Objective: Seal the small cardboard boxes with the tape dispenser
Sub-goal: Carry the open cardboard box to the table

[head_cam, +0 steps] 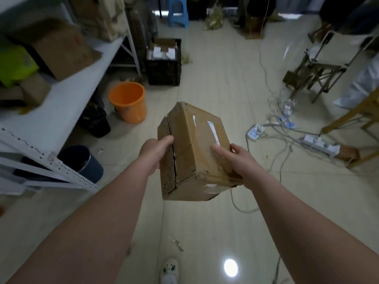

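one small cardboard box (196, 148) is being held in the air above the tiled floor (205, 226), tilted, in front of the person and between both arms. its left-facing end is showing corrugated flap edges with a dark crack running down between them, and its top face is carrying a white label strip and patches of old clear tape. both hands are grasping it: the left hand (154, 153) is gripping the flap end with the thumb lying across the edge, its other fingers hidden behind the box; the right hand (238, 160) is clasping the near right corner, thumb pressing on the top face and fingers wrapping round the side. below, the toe of a white slipper (170, 269) is peeking in. to the left, an orange bucket (128, 101) is standing on the floor beside a black bag (94, 121) and a dark round bin (86, 162), under a white metal shelf (61, 111) that is holding brown boxes. a black crate (164, 66) is sitting further back. to the right, white power strips (255, 133) and tangled cables are lying near a folding chair (320, 64).
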Tool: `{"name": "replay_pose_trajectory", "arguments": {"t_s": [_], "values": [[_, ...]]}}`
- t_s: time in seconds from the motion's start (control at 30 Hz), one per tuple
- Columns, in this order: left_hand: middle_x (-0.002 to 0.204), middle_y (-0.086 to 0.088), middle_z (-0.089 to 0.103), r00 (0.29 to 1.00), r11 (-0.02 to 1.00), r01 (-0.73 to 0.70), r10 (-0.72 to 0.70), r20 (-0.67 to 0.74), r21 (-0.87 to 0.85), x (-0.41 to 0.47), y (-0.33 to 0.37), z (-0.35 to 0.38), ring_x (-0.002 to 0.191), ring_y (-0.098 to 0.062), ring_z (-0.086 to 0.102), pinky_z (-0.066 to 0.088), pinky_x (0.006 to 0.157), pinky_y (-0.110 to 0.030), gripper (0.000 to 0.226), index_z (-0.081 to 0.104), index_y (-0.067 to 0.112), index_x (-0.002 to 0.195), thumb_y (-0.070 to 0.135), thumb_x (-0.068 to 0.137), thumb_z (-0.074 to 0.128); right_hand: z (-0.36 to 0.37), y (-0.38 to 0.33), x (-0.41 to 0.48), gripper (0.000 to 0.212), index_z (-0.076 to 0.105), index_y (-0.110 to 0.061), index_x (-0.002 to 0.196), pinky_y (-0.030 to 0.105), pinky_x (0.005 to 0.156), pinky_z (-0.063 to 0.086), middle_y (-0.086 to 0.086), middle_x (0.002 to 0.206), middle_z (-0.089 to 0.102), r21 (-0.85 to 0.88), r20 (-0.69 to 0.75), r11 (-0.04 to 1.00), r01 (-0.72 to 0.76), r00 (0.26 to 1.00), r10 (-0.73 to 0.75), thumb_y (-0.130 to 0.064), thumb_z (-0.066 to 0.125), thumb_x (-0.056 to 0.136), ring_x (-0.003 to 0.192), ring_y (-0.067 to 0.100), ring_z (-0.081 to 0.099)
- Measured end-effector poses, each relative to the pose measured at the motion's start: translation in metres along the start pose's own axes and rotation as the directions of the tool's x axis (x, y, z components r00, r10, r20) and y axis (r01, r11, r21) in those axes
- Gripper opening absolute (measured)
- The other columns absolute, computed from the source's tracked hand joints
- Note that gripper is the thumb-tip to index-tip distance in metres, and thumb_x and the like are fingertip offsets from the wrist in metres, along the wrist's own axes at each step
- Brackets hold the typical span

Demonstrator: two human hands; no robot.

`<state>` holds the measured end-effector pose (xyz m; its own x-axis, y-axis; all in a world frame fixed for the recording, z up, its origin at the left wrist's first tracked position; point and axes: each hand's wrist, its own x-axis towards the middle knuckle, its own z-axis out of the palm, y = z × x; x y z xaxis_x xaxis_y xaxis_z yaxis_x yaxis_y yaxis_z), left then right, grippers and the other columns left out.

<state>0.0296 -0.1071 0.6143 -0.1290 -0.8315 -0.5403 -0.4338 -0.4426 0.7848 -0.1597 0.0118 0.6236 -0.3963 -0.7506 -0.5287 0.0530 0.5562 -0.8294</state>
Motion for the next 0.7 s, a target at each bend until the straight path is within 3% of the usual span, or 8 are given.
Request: {"name": "replay_pose_trajectory", "arguments": {"t_s": [0.1,0.2,0.27,0.37,0.5,0.63,0.7], "values": [[0.087,-0.008,0.068,1.0,0.999,-0.02,0.02,0.004,-0.033,-0.004,0.028,-0.024,0.08,-0.029,0.067,0.058,0.071,-0.041,0.033,0.065,0.01,0.091,0.038,0.078,0.053,0.01,-0.034,-0.003,0.032,0.055,-0.029,0.089,0.041,0.086,0.055,-0.007,0.1,0.064,-0.036,-0.005,0.999,0.016,1.0,-0.017,-0.053,0.072,0.077,0.092,0.018,0.064],[0.085,-0.01,0.065,0.998,0.998,-0.055,0.055,0.01,-0.03,-0.001,0.05,-0.049,0.079,-0.029,0.064,0.052,0.06,-0.032,0.028,0.06,0.013,0.088,0.036,0.089,0.043,0.022,-0.061,-0.003,0.036,0.055,-0.027,0.091,0.044,0.084,0.056,-0.005,0.097,0.062,-0.078,-0.026,0.997,0.004,1.0,-0.006,-0.056,0.071,0.076,0.09,0.02,0.064],[0.083,-0.012,0.062,0.997,0.997,-0.079,0.079,-0.003,-0.014,0.002,0.064,-0.066,0.078,-0.028,0.061,0.046,0.057,-0.03,0.03,0.057,0.013,0.086,0.035,0.092,0.037,0.032,-0.078,-0.003,0.051,0.061,-0.021,0.101,0.047,0.08,0.057,0.001,0.102,0.066,-0.117,-0.037,0.993,-0.013,0.999,0.009,-0.062,0.071,0.071,0.09,0.025,0.066],[0.073,-0.009,0.052,0.994,0.993,-0.107,0.107,-0.017,0.041,0.009,0.083,-0.091,0.065,-0.024,0.05,0.036,0.052,-0.028,0.017,0.05,0.013,0.081,0.021,0.093,0.04,0.045,-0.104,0.003,0.059,0.061,-0.018,0.109,0.047,0.08,0.057,0.003,0.104,0.066,-0.129,-0.061,0.992,0.002,0.998,-0.01,-0.063,0.069,0.071,0.091,0.027,0.067],[0.079,-0.013,0.051,0.996,0.996,-0.085,0.085,0.026,0.027,0.021,0.1,-0.119,0.07,-0.026,0.051,0.041,0.058,-0.033,0.006,0.049,0.01,0.083,0.01,0.087,0.045,0.06,-0.131,0.014,0.049,0.062,-0.017,0.105,0.045,0.084,0.056,0.003,0.1,0.066,-0.13,-0.107,0.991,0.035,0.993,-0.049,-0.056,0.066,0.077,0.091,0.026,0.066],[0.091,-0.017,0.059,0.995,0.987,-0.096,0.095,-0.013,-0.13,0.034,0.122,-0.14,0.082,-0.029,0.057,0.049,0.072,-0.038,0.009,0.052,0.009,0.087,0.007,0.091,0.044,0.066,-0.155,0.03,0.037,0.064,-0.012,0.09,0.036,0.085,0.048,0.006,0.103,0.064,-0.195,-0.16,0.978,0.069,0.982,-0.101,-0.048,0.06,0.087,0.091,0.024,0.059],[0.094,-0.015,0.061,0.991,0.975,-0.135,0.133,-0.023,-0.176,0.042,0.137,-0.144,0.081,-0.027,0.059,0.05,0.07,-0.037,0.012,0.053,0.012,0.088,0.006,0.094,0.044,0.067,-0.169,0.038,0.045,0.062,-0.007,0.111,0.035,0.084,0.04,0.007,0.115,0.057,-0.199,-0.173,0.976,0.087,0.977,-0.122,-0.047,0.056,0.091,0.107,0.028,0.053]]}}
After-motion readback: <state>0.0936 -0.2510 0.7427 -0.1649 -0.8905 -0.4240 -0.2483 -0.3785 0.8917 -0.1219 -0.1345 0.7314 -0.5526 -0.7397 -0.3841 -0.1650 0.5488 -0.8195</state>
